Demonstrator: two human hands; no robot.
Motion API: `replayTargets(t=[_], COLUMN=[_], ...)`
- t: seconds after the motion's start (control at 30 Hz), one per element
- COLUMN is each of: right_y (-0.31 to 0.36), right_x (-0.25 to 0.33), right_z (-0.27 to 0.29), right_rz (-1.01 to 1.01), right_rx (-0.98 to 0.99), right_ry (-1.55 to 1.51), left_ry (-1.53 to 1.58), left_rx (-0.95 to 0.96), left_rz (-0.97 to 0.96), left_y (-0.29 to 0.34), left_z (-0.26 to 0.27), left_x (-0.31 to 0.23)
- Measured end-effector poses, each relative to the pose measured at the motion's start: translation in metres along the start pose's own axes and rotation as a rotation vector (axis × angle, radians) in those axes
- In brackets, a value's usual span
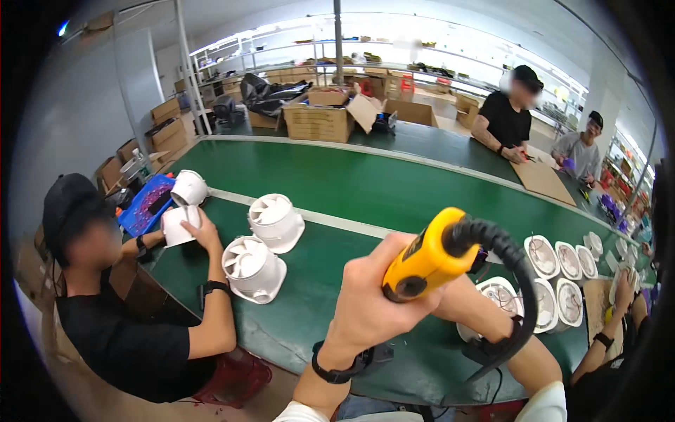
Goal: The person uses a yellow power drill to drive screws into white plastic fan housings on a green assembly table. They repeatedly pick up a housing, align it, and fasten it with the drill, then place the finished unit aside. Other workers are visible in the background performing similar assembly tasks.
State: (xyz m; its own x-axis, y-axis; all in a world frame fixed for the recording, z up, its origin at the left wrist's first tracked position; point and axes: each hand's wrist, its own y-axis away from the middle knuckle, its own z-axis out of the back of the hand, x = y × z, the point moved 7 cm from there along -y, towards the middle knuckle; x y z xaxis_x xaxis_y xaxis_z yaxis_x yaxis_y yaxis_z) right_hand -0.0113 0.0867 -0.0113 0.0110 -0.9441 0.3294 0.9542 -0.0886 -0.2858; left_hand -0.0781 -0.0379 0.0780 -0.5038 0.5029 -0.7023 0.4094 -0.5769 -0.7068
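Observation:
My left hand (373, 302) is wrapped round a yellow electric screwdriver (429, 257), raised over the table close to me. Its thick black ribbed cord (517, 267) leaves the upper end and loops down past my right forearm. The tool's working end is hidden. Behind the tool and my left hand sits my right hand (453, 299), its fingers out of sight, so I cannot tell whether it holds anything. Left of my hands stand two white round fan housings (254, 271) with blades facing up. To the right, several white oval fan units (500, 295) lie partly behind my right forearm.
On the left a person in black (126, 330) handles a white housing (179, 225) beside a blue tray (146, 205). Cardboard boxes (318, 121) stand across the green table (337, 172). Other people work at the far right; an arm (605, 337) reaches in at the right edge.

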Motion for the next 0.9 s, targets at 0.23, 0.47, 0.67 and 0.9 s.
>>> replayTargets(t=[0.23,0.47,0.67,0.9], right_y=[-0.156,-0.254,-0.241,-0.17], right_x=[0.031,0.058,0.044,0.008], right_z=[-0.098,-0.183,-0.179,-0.141], right_rz=[0.182,0.037,-0.052,-0.092], right_rx=[-0.02,-0.106,-0.127,-0.126], right_ry=[-0.07,0.014,0.014,0.104], left_ry=[0.076,0.109,0.12,0.37], left_rx=[-0.395,-0.42,-0.365,-0.09], left_rz=[0.301,0.33,0.279,0.267], left_y=[0.085,0.124,0.112,0.079], left_z=[0.061,0.089,0.092,0.057], left_x=[0.019,0.006,0.013,0.013])
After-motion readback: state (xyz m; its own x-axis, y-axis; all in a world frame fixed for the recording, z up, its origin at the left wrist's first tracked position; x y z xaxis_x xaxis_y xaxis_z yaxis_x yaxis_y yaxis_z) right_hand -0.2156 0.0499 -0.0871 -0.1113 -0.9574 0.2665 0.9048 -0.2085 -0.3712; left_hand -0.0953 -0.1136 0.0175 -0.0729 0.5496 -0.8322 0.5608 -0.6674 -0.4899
